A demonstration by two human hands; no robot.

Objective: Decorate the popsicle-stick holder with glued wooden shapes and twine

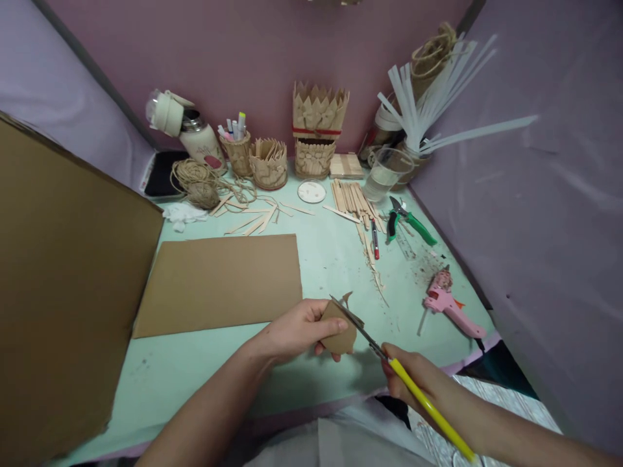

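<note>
My left hand [302,329] is closed on a small piece of brown cardboard [341,342], thumb on top and fingertips showing below. Wrapped round the scissors [413,388], which have a long yellow handle, is my right hand [406,371]. The metal blades lie along the cardboard's upper right edge, and a thin offcut [347,296] sticks up beside them. To the left, a large flat cardboard sheet [219,282] lies on the pale green table [195,383].
A pink glue gun [450,303] and green-handled pliers [418,227] lie at the right. Behind are wooden sticks [351,196], a plastic cup [384,178], decorated holders [269,167], twine [199,178] and a bottle [202,141]. An upright cardboard panel [68,279] borders the left.
</note>
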